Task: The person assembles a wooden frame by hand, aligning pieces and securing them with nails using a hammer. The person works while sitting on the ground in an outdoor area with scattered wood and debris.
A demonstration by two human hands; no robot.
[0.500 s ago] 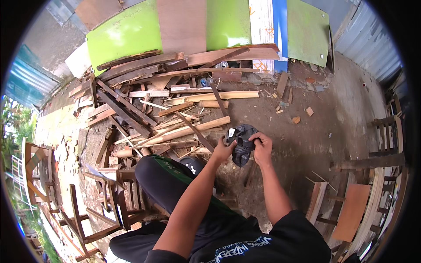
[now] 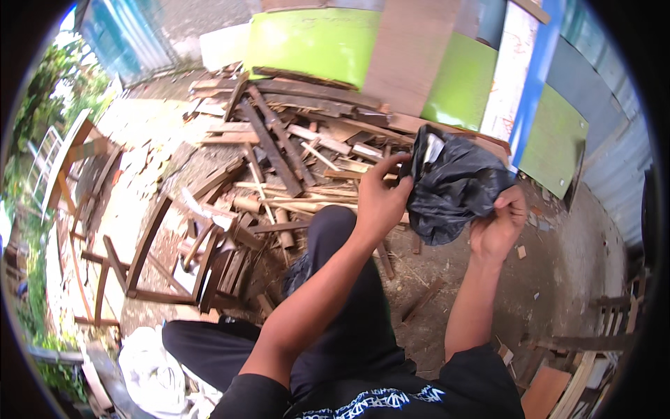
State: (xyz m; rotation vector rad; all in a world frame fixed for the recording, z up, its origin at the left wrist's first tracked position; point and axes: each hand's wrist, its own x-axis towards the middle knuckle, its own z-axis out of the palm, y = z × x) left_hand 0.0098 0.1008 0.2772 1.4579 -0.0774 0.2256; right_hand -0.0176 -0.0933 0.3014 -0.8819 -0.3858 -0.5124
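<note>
A crumpled black plastic bag (image 2: 457, 192) hangs between my two hands, in front of my raised knee. My left hand (image 2: 382, 202) grips its left edge, with thumb and fingers curled at the rim. On the other side, my right hand (image 2: 498, 222) pinches the bag's right edge between thumb and fingers. A small white piece (image 2: 433, 148) shows at the upper left of the bag; whether it lies inside or is stuck on, I cannot tell. The bag's contents, if any, are hidden.
A heap of scrap wood (image 2: 293, 133) lies ahead, before leaning green panels (image 2: 314, 45). Broken wooden chair frames (image 2: 164, 258) stand at the left. A white sack (image 2: 150, 370) sits at the lower left. More boards (image 2: 551, 391) lie at the lower right.
Both hands have come up and the bag is nearer and spread wider between them. My view has turned left, bringing the white sack into sight.
</note>
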